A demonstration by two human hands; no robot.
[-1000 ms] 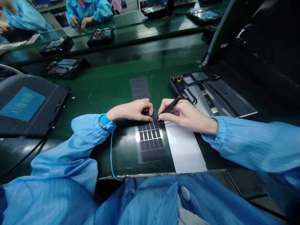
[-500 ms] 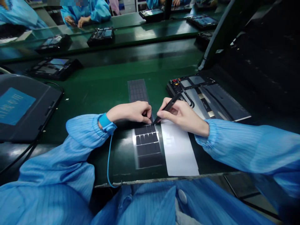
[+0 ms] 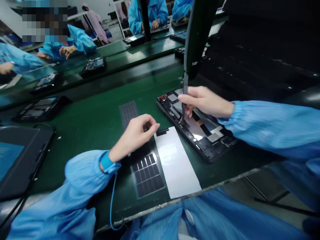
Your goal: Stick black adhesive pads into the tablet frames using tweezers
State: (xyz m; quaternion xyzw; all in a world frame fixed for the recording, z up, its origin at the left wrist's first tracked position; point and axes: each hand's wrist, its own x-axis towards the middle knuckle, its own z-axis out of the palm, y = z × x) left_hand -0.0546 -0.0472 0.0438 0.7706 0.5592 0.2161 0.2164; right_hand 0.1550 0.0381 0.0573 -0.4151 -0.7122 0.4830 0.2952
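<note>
My right hand (image 3: 201, 100) is closed around dark tweezers (image 3: 184, 96), held upright with the tip down at an edge of the opened tablet-like device (image 3: 212, 155). Circuit parts, ribbon cables and silvery panels show inside this device. To its left, my left hand (image 3: 136, 133) is curled, thumb near forefinger; whatever is in its fingers, if anything, is hidden. Beneath that hand runs a clear sheet of dark rectangular stickers (image 3: 147, 176), its middle covered. Beside the thumb, small black strips (image 3: 162, 132) lie at the top of a white sheet (image 3: 177, 166).
A dark grey case (image 3: 22, 160) with a blue label stands at the left, cables beside it. A dark post (image 3: 197, 40) rises behind the device. More opened devices (image 3: 37, 108) sit along the green bench (image 3: 100, 116). Co-workers in blue sleeves (image 3: 82, 40) sit across it.
My right hand has carried the tweezers from the sticker sheet rightward to the opened device. The flap over the device no longer shows lying on it. The view has turned right; my left hand stays by the sheet.
</note>
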